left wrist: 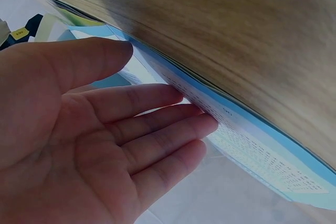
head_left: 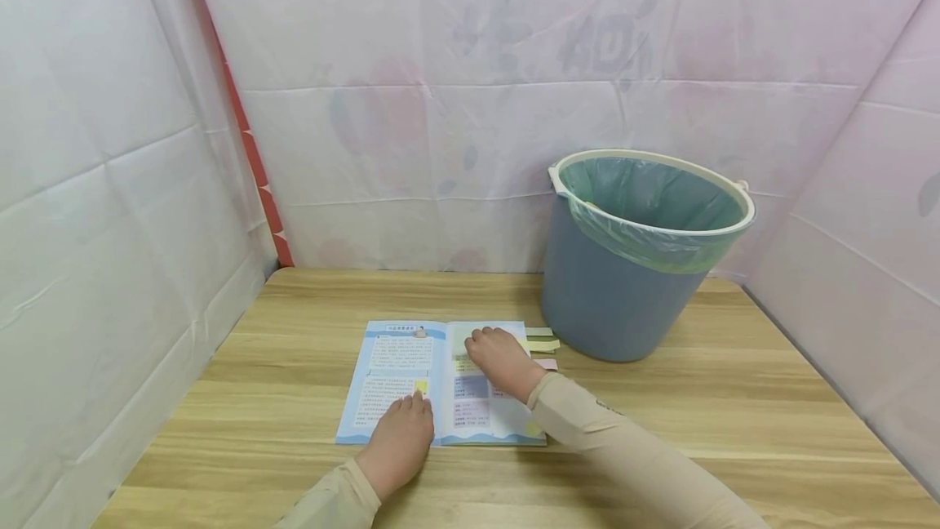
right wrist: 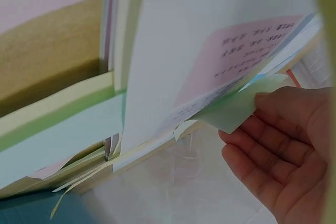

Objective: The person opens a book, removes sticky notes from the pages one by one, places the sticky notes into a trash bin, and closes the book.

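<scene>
An open booklet (head_left: 389, 362) lies on the wooden table, with printed text and blue borders on its pages. My left hand (head_left: 400, 439) rests its fingertips on the lower part of the left page, just below a small yellow sticky note (head_left: 420, 386); in the left wrist view its fingers are nearly straight. Over the right page, my right hand (head_left: 503, 362) pinches a pale green sticky note (right wrist: 236, 109) between thumb and fingers. That note's free end is lifted, while its other end meets the page. The right hand covers part of the page's print in the head view.
Paper tabs in yellow (head_left: 543, 345), green (head_left: 539, 332) and pink (head_left: 546, 364) stick out from the booklet's right edge. Behind them stands a blue-grey bin (head_left: 617, 284) with a green liner (head_left: 646, 247). Pale sheeting (head_left: 470, 145) hangs behind the table (head_left: 242, 415) and along both sides.
</scene>
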